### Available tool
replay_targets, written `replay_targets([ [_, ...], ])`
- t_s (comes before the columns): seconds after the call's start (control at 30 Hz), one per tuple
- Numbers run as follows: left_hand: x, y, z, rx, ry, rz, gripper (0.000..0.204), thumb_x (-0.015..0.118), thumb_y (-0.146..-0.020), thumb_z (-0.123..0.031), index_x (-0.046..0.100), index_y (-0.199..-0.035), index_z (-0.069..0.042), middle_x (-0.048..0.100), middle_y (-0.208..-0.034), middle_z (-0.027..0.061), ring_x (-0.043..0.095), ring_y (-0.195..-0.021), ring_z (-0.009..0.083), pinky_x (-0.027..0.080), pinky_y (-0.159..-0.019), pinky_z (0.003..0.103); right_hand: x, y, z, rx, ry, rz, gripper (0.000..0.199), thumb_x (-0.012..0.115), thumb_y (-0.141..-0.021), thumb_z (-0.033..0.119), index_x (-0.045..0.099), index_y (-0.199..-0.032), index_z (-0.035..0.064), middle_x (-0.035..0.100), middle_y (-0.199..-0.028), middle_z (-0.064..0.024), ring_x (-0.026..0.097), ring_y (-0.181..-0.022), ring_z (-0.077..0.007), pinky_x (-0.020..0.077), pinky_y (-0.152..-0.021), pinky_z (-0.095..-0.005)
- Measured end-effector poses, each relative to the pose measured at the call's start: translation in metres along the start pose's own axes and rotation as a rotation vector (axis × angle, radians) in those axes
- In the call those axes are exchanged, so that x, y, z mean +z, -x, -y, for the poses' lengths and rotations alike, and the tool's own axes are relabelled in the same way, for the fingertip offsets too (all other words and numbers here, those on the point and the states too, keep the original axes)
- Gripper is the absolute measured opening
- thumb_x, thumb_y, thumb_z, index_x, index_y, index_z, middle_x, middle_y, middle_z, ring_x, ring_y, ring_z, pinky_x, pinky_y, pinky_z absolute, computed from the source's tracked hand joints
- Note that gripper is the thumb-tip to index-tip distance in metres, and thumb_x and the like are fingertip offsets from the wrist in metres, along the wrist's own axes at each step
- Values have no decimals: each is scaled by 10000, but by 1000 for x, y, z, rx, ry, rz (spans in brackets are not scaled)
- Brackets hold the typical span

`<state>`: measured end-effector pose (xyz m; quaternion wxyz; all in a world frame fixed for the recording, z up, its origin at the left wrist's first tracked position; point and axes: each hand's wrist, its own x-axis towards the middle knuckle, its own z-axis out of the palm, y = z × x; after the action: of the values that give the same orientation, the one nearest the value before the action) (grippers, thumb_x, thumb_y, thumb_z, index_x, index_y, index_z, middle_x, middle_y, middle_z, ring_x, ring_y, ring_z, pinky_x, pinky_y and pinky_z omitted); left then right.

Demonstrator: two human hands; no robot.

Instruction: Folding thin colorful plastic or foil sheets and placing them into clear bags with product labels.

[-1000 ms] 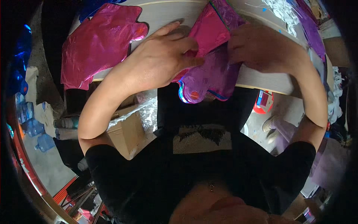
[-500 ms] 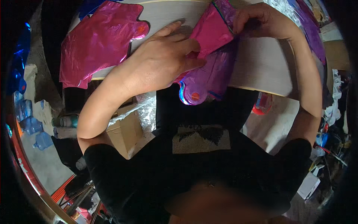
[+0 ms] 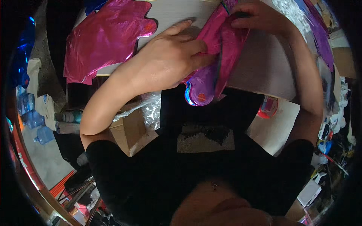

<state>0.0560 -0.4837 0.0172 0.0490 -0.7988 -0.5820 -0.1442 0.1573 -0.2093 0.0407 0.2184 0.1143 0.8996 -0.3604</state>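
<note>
A flat, folded foil balloon, pink on one face and purple on the other, lies at the front edge of the table. Its rounded purple tab with an orange spot hangs over that edge. My left hand rests on the balloon's left side, fingers spread and pressing it down. At the upper right, my right hand grips the foil with bent fingers and holds up a pink flap; the fingertips are partly in shadow. A second pink foil balloon lies flat to the left, its tab pointing right.
The pale table curves around in front of me. White crumpled material and purple foil lie at the far right. Below are a cardboard box, clear plastic wrap, a red round container and blue water jugs.
My right hand has shifted slightly up and left, bringing the balloon's right part over, so pink now covers much of the purple there. My left hand stays nearly in place.
</note>
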Motion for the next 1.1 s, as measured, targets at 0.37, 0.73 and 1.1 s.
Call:
replay_targets([
  [0.37, 2, -7, -5, 65, -117, -85, 422, 583, -818, -122, 628, -1233, -188, 642, -1152, 54, 666, -957, 195, 354, -1131, 475, 9, -8, -11, -226, 232, -131, 325, 689, -881, 251, 661, -1121, 33, 689, -1020, -124, 645, -931, -231, 504, -835, -353],
  [0.73, 8, 1, -12, 38, -147, -13, 351, 590, -786, -166, 692, -1121, -169, 643, -1163, 27, 602, -1011, 216, 361, -1116, 467, 61, 9, -19, -386, 408, -815, 526, 750, -824, 256, 570, -1285, 77, 574, -1313, -144, 547, -1202, -317, 417, -1035, -394],
  [1.1, 20, -3, -41, -179, -91, -3, 472, 602, -753, -128, 638, -1223, -100, 570, -1305, 117, 566, -1147, 299, 537, -918, 379, 116, 54, -8, -323, 491, -724, 716, 742, -819, 246, 431, -1433, 46, 318, -1520, -245, 301, -1410, -426, 230, -1169, -505],
])
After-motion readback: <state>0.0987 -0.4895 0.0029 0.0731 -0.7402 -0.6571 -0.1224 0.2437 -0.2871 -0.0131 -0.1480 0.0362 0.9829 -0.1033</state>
